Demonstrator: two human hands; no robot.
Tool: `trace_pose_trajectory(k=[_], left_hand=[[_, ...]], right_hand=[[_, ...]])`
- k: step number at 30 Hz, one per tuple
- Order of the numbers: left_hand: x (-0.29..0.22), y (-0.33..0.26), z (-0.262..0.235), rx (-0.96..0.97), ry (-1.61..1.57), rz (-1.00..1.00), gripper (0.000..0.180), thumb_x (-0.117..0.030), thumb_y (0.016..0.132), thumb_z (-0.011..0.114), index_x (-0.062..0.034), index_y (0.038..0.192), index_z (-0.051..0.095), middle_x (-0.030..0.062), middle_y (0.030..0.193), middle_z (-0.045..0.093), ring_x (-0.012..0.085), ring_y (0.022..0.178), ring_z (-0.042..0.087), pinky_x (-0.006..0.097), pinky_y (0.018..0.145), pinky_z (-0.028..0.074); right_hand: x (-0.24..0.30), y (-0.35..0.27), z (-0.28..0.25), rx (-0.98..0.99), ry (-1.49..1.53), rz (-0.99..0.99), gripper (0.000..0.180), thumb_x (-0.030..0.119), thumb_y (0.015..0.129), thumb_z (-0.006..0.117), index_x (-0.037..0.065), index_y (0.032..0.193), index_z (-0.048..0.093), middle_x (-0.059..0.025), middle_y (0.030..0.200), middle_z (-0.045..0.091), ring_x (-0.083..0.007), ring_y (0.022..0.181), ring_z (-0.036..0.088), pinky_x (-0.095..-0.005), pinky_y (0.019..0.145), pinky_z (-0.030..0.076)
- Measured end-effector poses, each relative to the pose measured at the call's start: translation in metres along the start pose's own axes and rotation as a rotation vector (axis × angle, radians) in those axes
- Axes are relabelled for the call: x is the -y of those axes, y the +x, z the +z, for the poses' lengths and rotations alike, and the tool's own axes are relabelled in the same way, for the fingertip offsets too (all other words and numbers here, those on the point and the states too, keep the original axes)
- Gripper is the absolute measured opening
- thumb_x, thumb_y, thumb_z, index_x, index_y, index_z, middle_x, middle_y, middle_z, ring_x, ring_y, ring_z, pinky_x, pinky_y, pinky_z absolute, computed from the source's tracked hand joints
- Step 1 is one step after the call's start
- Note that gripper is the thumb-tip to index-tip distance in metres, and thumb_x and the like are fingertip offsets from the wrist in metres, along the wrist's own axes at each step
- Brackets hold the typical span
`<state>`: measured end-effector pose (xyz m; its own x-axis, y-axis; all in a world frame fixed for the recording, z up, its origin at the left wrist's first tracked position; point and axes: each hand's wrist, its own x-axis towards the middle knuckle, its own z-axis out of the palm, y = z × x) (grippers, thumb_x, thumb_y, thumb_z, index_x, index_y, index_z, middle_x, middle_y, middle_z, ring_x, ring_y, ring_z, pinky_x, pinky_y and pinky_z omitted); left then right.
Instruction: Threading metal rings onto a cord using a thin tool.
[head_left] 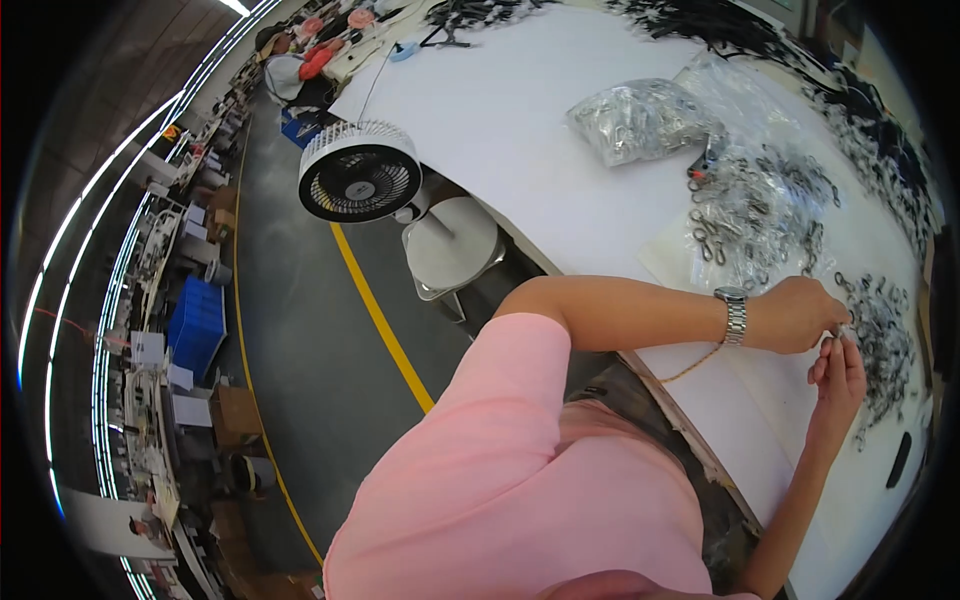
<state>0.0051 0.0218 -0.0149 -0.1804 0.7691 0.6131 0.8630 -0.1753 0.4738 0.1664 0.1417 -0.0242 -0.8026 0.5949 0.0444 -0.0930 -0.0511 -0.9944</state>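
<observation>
My left hand [797, 315], with a metal wristwatch [735, 316] on its wrist, is closed in a pinch over the white table [520, 110]. Just below it, my right hand [838, 382] also pinches, its fingertips meeting those of the left. Whatever sits between the fingertips is too small to make out. Beside both hands, on the right, spreads a loose heap of small metal clasps [885, 335]. Farther off, more metal hooks [745, 215] lie on a see-through plastic bag. A filled plastic bag [638, 122] rests behind them.
Black straps [745, 35] are heaped along the table's far and right edges. A small black bar [899, 460] lies near the right edge. At the left stand a fan [362, 178] and a stool [452, 248]. Across the aisle is a blue bin [197, 325].
</observation>
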Motion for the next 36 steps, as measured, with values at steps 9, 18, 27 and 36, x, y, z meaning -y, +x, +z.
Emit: trace_pose_trajectory(k=[9,18,27,36], left_hand=[[0.035,0.015,-0.04,-0.148,-0.927,-0.534,0.025,-0.015,0.096,0.056,0.0045,0.093,0.072,0.0097,0.066,0.069,0.0124,0.05,0.062,0.027,0.048,0.051],[0.063,0.017,-0.074,-0.307,-1.012,-0.555,0.027,-0.018,0.107,0.053,0.0019,0.116,0.068,0.0015,0.081,0.066,0.0075,0.064,0.058,0.023,0.057,0.048],[0.059,0.014,-0.064,-0.274,-1.05,-0.669,0.025,-0.016,0.107,0.053,0.0018,0.118,0.066,0.0003,0.085,0.063,0.0026,0.058,0.05,0.017,0.044,0.033],[0.058,0.009,-0.061,-0.159,-0.907,-0.737,0.023,-0.02,0.105,0.058,-0.0016,0.112,0.071,-0.0022,0.08,0.064,0.0001,0.053,0.047,0.017,0.042,0.03]], right_hand=[[0.006,0.035,-0.062,-0.016,0.99,0.276,0.056,0.01,0.109,0.05,-0.003,0.159,0.028,-0.0185,0.152,0.051,-0.0138,0.093,0.059,-0.0267,0.088,0.054],[0.011,0.077,0.062,0.079,-0.929,-0.499,0.029,0.02,0.093,0.072,0.003,0.116,0.07,-0.0148,0.103,0.073,-0.0263,0.083,0.071,-0.035,0.073,0.057],[0.001,0.094,0.066,0.077,-1.455,-0.602,0.021,0.022,0.089,0.073,0.003,0.098,0.067,-0.0131,0.1,0.067,-0.0304,0.087,0.071,-0.045,0.071,0.057],[0.012,0.127,0.077,0.327,-1.724,-0.482,0.008,0.013,0.079,0.069,0.008,0.077,0.074,-0.0139,0.082,0.075,-0.0319,0.079,0.074,-0.044,0.066,0.056]])
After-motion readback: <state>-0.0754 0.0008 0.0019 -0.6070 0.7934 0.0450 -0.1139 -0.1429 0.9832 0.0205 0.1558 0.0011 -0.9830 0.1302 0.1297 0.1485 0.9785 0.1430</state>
